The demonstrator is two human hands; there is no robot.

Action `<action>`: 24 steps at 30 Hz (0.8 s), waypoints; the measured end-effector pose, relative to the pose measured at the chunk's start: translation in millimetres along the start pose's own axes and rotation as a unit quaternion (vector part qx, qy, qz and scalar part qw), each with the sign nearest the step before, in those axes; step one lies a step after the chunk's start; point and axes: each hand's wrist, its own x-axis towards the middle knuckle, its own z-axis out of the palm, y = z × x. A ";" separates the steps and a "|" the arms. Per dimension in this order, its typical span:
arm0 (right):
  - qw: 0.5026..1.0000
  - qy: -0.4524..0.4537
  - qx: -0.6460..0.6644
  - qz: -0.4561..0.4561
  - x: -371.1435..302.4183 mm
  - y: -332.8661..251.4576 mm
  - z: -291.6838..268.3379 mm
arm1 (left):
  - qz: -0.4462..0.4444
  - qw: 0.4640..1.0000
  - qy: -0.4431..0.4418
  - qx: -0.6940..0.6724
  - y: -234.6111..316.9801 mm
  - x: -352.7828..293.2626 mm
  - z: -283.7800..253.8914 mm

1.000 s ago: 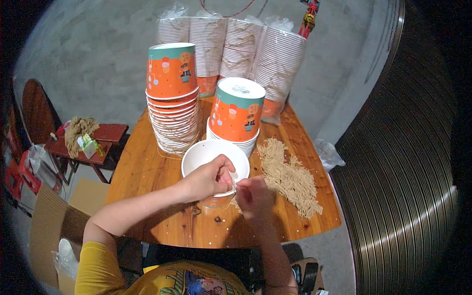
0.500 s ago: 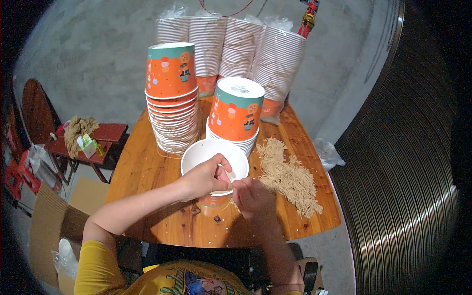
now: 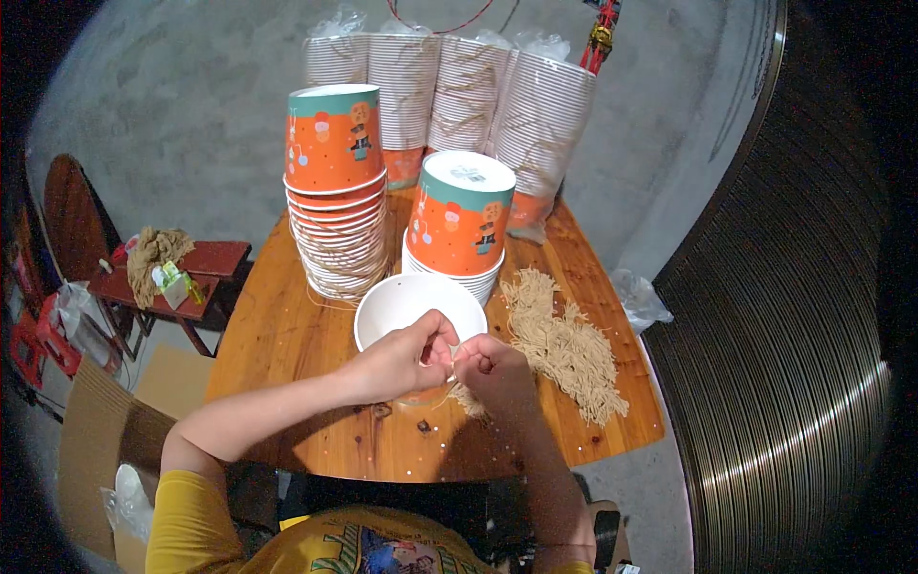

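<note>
Gripping the white bowl (image 3: 404,304), left hand (image 3: 405,362) faces curled right hand (image 3: 495,376), whose hold is unclear.

On the dark red wooden bench (image 3: 218,256), a small white and green packet (image 3: 174,287) with some yellow lies close to the near edge, and a red plastic stool (image 3: 27,352) stands to the left of this bench, partly in the dark. Beyond the left edge of the brown varnished wooden table (image 3: 253,335) there is an open brown cardboard box (image 3: 91,426), and just beside the table's right edge is a crumpled clear plastic bag (image 3: 639,298). Behind the far edge rises a plain grey wall (image 3: 191,124), with a red and gold ornament (image 3: 601,43) hanging before it, and a dark ribbed metal shutter (image 3: 794,364) stands on the right.
</note>
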 end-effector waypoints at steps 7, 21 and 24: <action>0.997 -0.041 0.061 0.033 -0.4 -5.7 -6.1 | -0.006 1.000 0.021 0.014 6.6 -0.1 3.0; 0.987 -0.136 0.058 0.061 6.3 -5.5 -15.6 | -0.008 1.000 0.015 -0.008 5.1 -1.2 3.9; 0.983 -0.144 0.091 0.069 9.4 1.4 -16.9 | 0.065 0.996 0.042 0.051 2.2 -1.9 7.8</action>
